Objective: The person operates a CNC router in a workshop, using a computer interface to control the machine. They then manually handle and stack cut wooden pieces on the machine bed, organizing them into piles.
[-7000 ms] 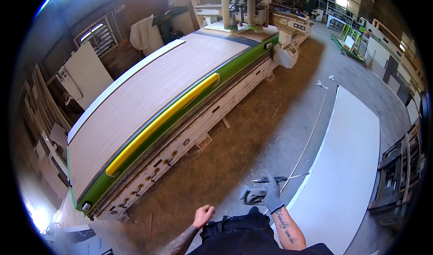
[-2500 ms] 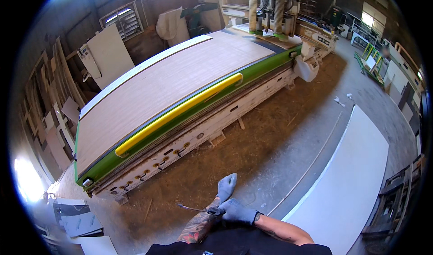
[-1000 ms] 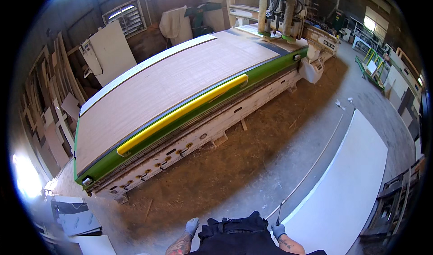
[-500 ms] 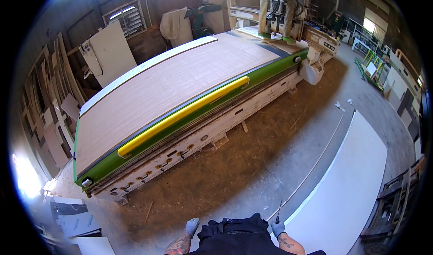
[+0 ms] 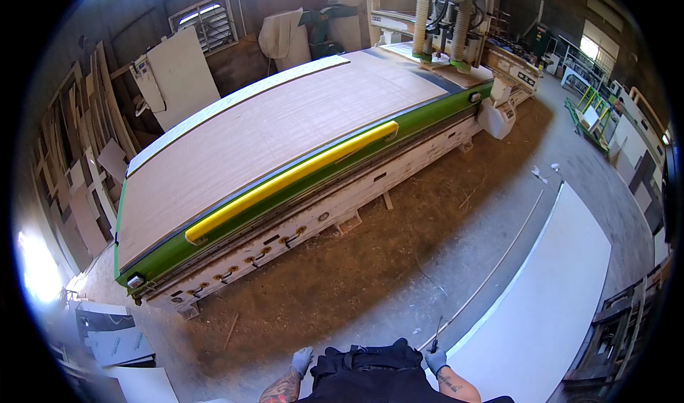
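Observation:
My left hand [image 5: 302,359], in a grey glove, hangs at my left side over the floor. Its fingers look curled in, and nothing shows in them. On the other side, my gloved right hand [image 5: 435,361] is closed around a slim dark tool [image 5: 437,338] with a thin shaft pointing up; its exact kind is too small to tell. Beside that hand lie a long thin strip [image 5: 491,275] and a large white sheet [image 5: 536,296]. Ahead stands a big flatbed CNC router [image 5: 285,146], with a wide pale board on its bed. Neither hand touches it.
A yellow padded bar [image 5: 292,182] runs along the router's near side. Its hosed gantry [image 5: 442,25] stands at the far right end. Offcuts [image 5: 78,168] lean at the left, sheets [image 5: 121,346] lie lower left, and a dark rack [image 5: 613,324] stands at right. Dust covers the floor.
My view has shifted slightly, so the router sits a little farther right and lower. The tool in my right hand appears slightly lower. Both hands keep nearly the same place beside my body.

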Demonstrator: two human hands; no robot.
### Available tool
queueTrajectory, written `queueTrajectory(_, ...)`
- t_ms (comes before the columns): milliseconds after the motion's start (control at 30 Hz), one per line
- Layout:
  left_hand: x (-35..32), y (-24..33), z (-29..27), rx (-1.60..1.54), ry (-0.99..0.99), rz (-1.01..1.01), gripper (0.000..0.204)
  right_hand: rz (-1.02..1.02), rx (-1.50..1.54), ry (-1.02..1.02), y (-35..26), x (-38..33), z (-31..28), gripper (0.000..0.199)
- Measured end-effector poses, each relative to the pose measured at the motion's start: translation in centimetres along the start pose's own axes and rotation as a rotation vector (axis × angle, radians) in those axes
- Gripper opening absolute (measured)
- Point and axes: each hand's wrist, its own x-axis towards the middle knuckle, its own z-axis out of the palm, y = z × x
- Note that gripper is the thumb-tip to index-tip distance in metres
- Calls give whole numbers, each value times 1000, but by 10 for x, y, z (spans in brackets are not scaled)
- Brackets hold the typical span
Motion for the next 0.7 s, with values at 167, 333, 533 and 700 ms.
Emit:
queueTrajectory(167,6,26,14,-79,53,-38,30,-53,123,-52,-5,6,-5,25)
queueTrajectory(333,9,35,17,-83,31,-24,31,-54,124,-72,5,10,-3,27)
queueTrajectory(533,-2,44,26,-71,27,-96,34,-14,77,-92,35,13,-3,26)
queueTrajectory(700,0,26,18,-94,18,-58,37,-5,80,-89,35,12,0,25)
